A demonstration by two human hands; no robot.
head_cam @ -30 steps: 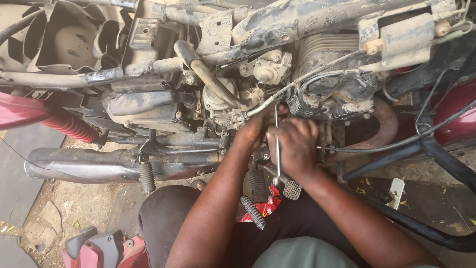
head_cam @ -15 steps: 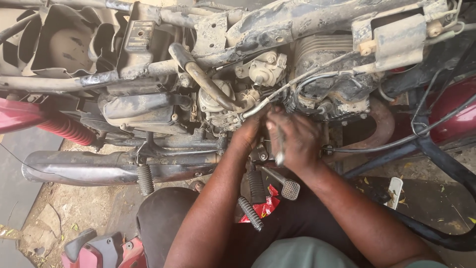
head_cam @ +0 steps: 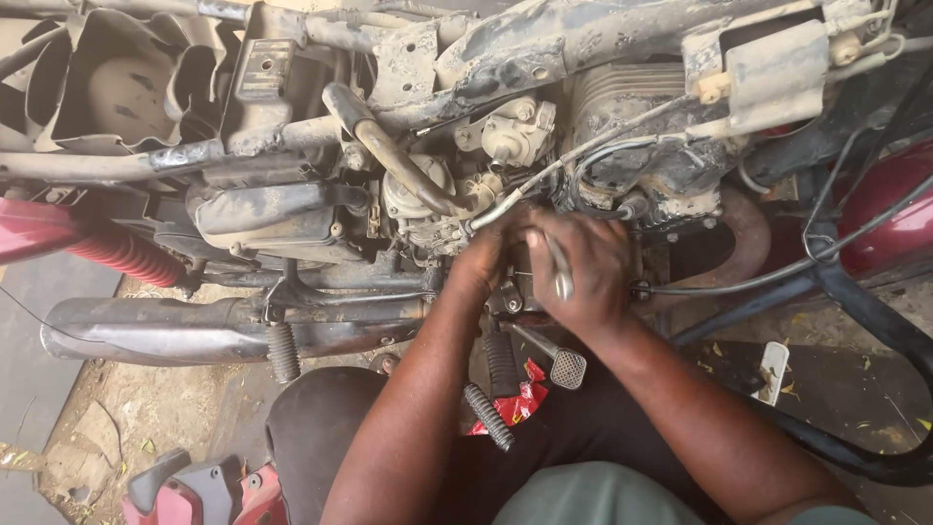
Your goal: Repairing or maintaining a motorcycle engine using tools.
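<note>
Both hands (head_cam: pixel 544 258) work a tool (head_cam: pixel 561 272) at the engine (head_cam: pixel 632 126).

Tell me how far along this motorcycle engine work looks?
Done: the dusty grey motorcycle engine sits exposed. In hand: the right hand grips a slim silver metal tool beside it; the left hand reaches into the gap. Left: cannot tell; the fastener is hidden.

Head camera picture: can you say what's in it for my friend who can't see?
Two hands work at a dirty motorcycle engine. The right hand grips a thin metal tool; the left hand presses the engine beside it, above the exhaust pipe.
</note>
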